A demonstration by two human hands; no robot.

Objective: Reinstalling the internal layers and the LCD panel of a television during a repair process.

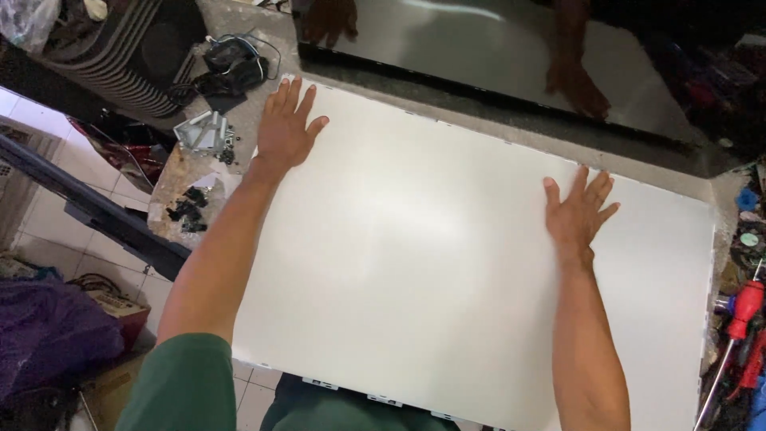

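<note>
Lying in the far left of the frame: a purple cloth on the floor, with a dark striped panel propped in the upper left corner. Sitting just right of that, on the tabletop: a black cable bundle, a small metal bracket, and a scatter of black screws.

Filling the middle of the frame: a large white sheet, lying flat, long axis running from upper left to lower right, near edge hanging toward the lower centre above a green garment.

Pressing down on the sheet's upper left corner: the left hand, fingers spread and flat, palm down, gripping nothing. Resting flat near the upper edge, right of centre: the right hand, fingers likewise fanned apart, palm on the surface, pinching nothing. Both arms reaching forward across the sheet, so most of it lying below and between the hands, toward the body. Left hand sitting right at a corner; right hand lying well short of the sheet's right-hand corner, so that end of the long axis being farther from either hand.

Lying beyond the far edge: a dark glossy panel, mirroring both hands. Crowding the right edge of the frame: a red-handled screwdriver and other small tools.
</note>
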